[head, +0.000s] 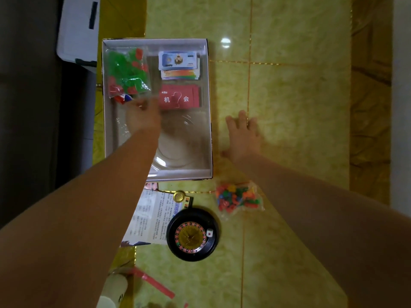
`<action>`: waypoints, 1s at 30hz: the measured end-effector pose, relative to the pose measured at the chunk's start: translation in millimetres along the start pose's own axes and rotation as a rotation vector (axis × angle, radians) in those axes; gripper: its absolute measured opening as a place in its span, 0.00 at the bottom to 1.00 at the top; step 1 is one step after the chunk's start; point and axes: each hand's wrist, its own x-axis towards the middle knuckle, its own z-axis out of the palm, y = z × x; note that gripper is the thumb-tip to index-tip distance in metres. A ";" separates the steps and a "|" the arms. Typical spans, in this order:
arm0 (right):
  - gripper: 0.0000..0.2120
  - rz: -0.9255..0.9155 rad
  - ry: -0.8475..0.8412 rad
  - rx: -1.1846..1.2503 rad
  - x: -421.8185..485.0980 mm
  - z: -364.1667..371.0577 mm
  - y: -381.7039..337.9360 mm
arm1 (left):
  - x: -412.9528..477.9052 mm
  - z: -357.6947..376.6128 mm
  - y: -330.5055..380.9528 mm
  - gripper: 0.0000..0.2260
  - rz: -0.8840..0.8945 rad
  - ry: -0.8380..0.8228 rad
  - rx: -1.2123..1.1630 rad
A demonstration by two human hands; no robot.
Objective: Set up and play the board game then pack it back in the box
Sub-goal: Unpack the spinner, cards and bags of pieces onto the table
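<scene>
Box lies open on the tiled floor ahead of you. Your left hand is inside it, blurred, at the near end of the bag of green and red pieces; you can't tell whether it grips anything. Your right hand lies flat on the floor just right of the box, fingers spread, holding nothing. Paper money and red cards sit in the box. Nearer you lie a roulette wheel carrying 1 die, a gold coin, an instruction sheet and a bag of coloured pieces
</scene>
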 end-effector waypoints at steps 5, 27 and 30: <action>0.45 0.058 0.028 -0.032 4.5 -0.5 -11.1 | 15.2 -2.9 28.4 0.20 -0.357 -0.042 -0.473; 0.38 0.001 -0.013 0.146 -0.3 -9.2 -5.0 | -15.6 -18.3 -3.9 0.11 0.015 -0.181 -0.543; 0.28 0.042 0.097 0.430 -0.2 -26.2 5.7 | -37.3 -18.9 -15.1 0.09 0.096 -0.318 -0.397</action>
